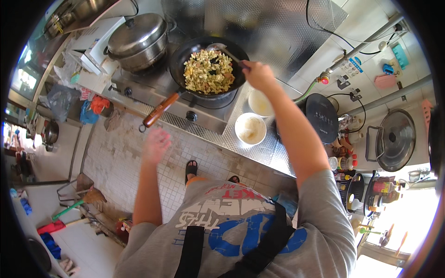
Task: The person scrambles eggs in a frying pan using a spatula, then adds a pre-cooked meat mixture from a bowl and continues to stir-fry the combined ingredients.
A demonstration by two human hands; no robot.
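Note:
A black wok [177,66] with a wooden handle [161,109] rests on the right burner of a gas stove. Chopped food [208,74], pale yellow with green and reddish bits, lies inside it. My right hand [259,74] grips the dark handle end of a metal spatula or ladle [231,55], whose head lies at the wok's far side, by the food. My left hand [157,144] is blurred, just below the end of the wok's handle, apart from it, and seems to hold nothing. Two white bowls, a nearer one [250,128] with residue and a farther one [260,103], stand right of the stove.
A lidded steel pot [139,43] occupies the left burner. Right of the bowls is a black round-topped appliance [321,118], near bottles [347,162] and a steel lid [396,140] by the wall. Plastic bags [88,111] hang left of the stove. A broom [78,205] lies at lower left.

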